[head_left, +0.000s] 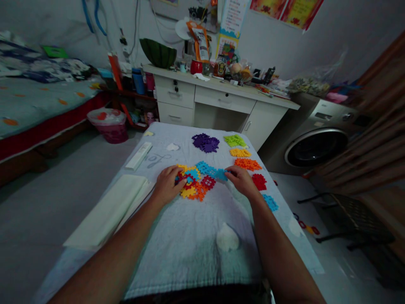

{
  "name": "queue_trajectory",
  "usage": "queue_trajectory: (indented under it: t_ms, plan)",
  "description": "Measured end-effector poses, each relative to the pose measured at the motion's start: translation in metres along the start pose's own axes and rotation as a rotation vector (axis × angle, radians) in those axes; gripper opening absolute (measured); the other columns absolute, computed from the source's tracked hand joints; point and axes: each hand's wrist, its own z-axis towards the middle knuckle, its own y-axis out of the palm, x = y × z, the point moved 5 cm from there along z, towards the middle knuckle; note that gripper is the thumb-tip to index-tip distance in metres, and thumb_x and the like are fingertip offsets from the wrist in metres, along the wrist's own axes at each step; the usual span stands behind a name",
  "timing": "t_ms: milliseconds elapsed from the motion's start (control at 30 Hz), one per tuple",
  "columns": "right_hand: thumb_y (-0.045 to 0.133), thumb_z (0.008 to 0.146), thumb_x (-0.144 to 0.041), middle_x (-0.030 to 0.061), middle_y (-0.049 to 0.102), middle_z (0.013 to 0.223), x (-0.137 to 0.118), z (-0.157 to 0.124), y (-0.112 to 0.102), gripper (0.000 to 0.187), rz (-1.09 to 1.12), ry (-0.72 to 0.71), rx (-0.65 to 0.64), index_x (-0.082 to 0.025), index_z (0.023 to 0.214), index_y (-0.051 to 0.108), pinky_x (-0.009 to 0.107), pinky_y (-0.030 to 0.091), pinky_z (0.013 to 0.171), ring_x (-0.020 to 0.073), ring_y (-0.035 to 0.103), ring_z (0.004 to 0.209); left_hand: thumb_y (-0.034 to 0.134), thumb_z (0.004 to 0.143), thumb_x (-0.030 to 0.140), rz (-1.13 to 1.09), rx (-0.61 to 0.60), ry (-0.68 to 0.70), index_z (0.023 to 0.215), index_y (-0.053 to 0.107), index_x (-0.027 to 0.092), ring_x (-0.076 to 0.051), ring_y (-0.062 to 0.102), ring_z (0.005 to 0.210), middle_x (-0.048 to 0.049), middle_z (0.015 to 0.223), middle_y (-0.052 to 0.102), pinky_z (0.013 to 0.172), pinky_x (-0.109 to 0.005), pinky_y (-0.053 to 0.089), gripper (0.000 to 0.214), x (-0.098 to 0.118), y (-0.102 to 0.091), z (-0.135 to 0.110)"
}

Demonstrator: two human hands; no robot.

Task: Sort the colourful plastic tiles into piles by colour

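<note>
A mixed cluster of flat, notched interlocking plastic pieces [199, 190] in yellow, blue, red and orange lies mid-table. My left hand [167, 185] is at its left edge, thumb and fingers closed round pieces partly hidden by the hand. At the cluster's upper right, my right hand [243, 180] pinches the end of a light blue interlocking piece [220, 174]. That piece touches or overlaps another blue piece [204, 167] to its left; whether they are joined I cannot tell.
Sorted piles run down the right side: green [234, 140], yellow [238, 153], orange [247, 164], red [259, 181] and blue [270, 202]. A purple pile [205, 143] lies farther back. Left are a white box [139, 156] and folded pale cloth or sheeting [107, 211].
</note>
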Motion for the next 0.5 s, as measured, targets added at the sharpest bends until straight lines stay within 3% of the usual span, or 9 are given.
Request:
queue_trajectory:
  t_ms: [200, 400, 500]
  plan:
    - [0.062, 0.077, -0.038, -0.0050, 0.050, 0.066, 0.023, -0.016, -0.034, 0.030, 0.216, 0.196, 0.055, -0.019, 0.099, 0.062, 0.023, 0.037, 0.051, 0.0112, 0.047, 0.058, 0.054, 0.085, 0.042, 0.014, -0.013, 0.005, 0.116, 0.061, 0.021, -0.029, 0.053, 0.119, -0.0108, 0.125, 0.058, 0.105, -0.047, 0.041, 0.038, 0.000, 0.002, 0.000]
    - [0.065, 0.071, -0.040, -0.0034, 0.055, 0.067, 0.044, -0.050, -0.071, 0.028, 0.217, 0.316, 0.084, -0.018, 0.087, 0.064, 0.024, 0.040, 0.054, 0.0110, 0.049, 0.058, 0.055, 0.084, 0.042, 0.044, -0.010, -0.014, 0.116, 0.062, 0.021, -0.030, 0.052, 0.119, -0.0110, 0.126, 0.058, 0.104, -0.048, 0.039, 0.039, -0.002, 0.002, 0.000]
    - [0.066, 0.071, -0.040, -0.0026, 0.057, 0.067, 0.046, -0.062, -0.077, 0.028, 0.243, 0.356, 0.104, -0.018, 0.088, 0.064, 0.025, 0.041, 0.056, 0.0118, 0.051, 0.060, 0.056, 0.084, 0.041, 0.109, 0.057, -0.001, 0.114, 0.064, 0.021, -0.033, 0.048, 0.123, -0.0118, 0.129, 0.057, 0.107, -0.053, 0.032, 0.037, 0.009, -0.007, -0.001]
